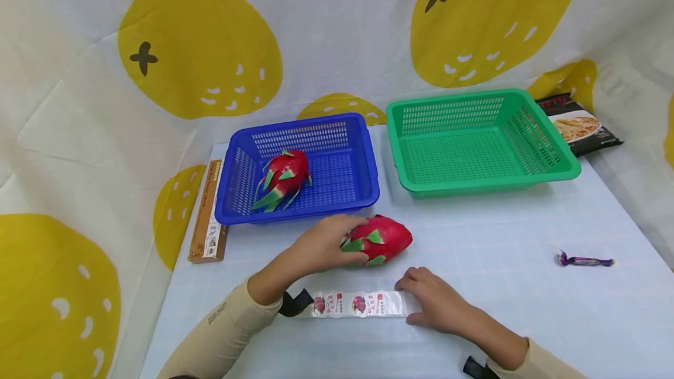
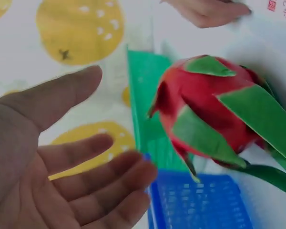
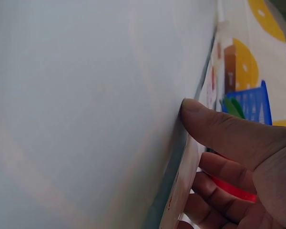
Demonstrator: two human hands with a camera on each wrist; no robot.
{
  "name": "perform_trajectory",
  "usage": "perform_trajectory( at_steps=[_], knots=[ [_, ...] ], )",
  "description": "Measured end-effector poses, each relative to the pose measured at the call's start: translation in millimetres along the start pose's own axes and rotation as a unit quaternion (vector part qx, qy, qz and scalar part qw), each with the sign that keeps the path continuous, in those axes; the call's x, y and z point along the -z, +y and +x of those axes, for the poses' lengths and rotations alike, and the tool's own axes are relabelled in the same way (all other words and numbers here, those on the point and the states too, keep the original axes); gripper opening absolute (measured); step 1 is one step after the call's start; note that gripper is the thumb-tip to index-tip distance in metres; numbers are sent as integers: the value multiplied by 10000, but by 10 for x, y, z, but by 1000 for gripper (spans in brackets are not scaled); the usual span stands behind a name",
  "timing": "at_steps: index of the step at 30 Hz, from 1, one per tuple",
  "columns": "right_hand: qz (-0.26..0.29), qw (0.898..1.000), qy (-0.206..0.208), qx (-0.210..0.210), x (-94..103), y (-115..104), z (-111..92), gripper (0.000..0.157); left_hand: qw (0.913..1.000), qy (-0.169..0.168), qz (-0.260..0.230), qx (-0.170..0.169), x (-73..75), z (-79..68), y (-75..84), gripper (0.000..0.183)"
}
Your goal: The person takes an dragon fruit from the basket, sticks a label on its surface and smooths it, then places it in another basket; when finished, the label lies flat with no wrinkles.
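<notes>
Here, an oval, red, green-scaled dragon fruit (image 1: 388, 240) lay on the table (image 1: 505, 303), one end partly hidden by the spread left hand (image 1: 327, 244); the right hand (image 1: 437, 304) gripped a glossy label strip (image 1: 363, 304), its other end hidden behind a black strap (image 1: 293, 303); a latticed blue plastic basket (image 1: 337, 179) held a second dragon fruit (image 1: 286, 173)

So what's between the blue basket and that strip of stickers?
A red dragon fruit, with the fingers of the left hand beside it; the head view shows them between the blue basket and sticker strip.
</notes>
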State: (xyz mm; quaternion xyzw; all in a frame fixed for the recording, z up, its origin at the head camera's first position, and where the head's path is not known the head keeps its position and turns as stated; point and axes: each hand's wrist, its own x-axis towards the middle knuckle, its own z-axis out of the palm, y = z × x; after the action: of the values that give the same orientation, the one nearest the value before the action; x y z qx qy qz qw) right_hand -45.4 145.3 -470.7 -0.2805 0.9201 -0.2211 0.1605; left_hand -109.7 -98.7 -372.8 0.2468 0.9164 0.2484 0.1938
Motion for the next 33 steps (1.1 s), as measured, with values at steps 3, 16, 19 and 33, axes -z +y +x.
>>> perform_trajectory(
  at_steps=[3, 16, 19, 33],
  knots=[
    [26, 10000, 2, -29, -7, 0, 5, 54, 9998, -93, -202, -6, -31, -186, -99, 49],
    [41, 10000, 60, 14, 3, -1, 0, 51, 9922, 581, 951, 557, -984, -507, -488, 59],
    [60, 10000, 46, -27, -11, -1, -8, 51, 9897, 686, 1072, 662, -1098, -481, -514, 58],
    [-75, 9999, 147, -10, -30, -6, -24, 51, 9972, 438, 455, 409, -1042, -390, -439, 34]
  ],
)
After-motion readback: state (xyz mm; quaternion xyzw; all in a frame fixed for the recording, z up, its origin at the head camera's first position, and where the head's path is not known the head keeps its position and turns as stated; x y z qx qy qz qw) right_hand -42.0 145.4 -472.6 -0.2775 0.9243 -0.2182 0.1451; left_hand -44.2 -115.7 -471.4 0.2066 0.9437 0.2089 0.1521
